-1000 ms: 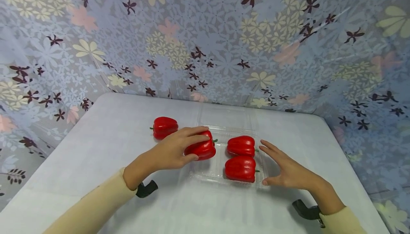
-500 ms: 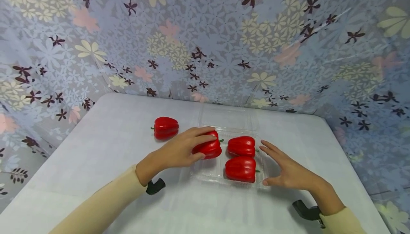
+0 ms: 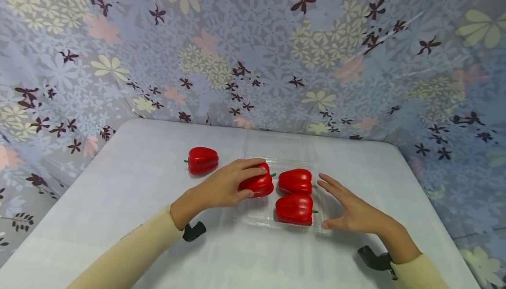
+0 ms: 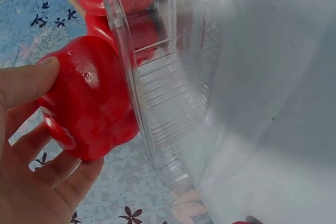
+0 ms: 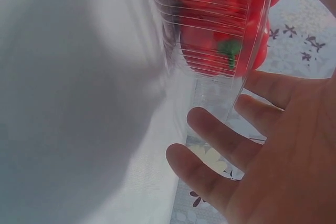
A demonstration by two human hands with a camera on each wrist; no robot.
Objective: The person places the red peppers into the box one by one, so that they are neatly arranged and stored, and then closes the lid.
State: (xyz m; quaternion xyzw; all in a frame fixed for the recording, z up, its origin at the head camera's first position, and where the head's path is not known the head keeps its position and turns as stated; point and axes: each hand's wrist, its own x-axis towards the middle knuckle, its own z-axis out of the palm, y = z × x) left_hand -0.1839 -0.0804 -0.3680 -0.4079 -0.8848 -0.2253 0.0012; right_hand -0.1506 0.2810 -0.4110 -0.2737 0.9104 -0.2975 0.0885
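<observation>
My left hand (image 3: 227,186) grips a red bell pepper (image 3: 262,183) over the left half of a clear plastic clamshell box (image 3: 253,218). In the left wrist view that pepper (image 4: 92,95) is held between thumb and fingers, just above the box rim (image 4: 137,93). Two more red bell peppers lie in the right half of the box, a rear pepper (image 3: 295,181) and a front pepper (image 3: 294,209), stems pointing right. My right hand (image 3: 353,210) stands beside the right wall of the box with fingers spread, holding nothing; the right wrist view shows its fingers (image 5: 220,135) near the wall.
Another red bell pepper (image 3: 203,160) lies on the white-covered table (image 3: 150,157), left of the box. The box's clear lid (image 3: 276,145) lies folded back behind it. A flowered curtain (image 3: 237,52) hangs at the table's back edge.
My left hand has carried its bell pepper a little to the right, over the box, and then nearly stopped. The right hand keeps its place; the head view has shifted slightly.
</observation>
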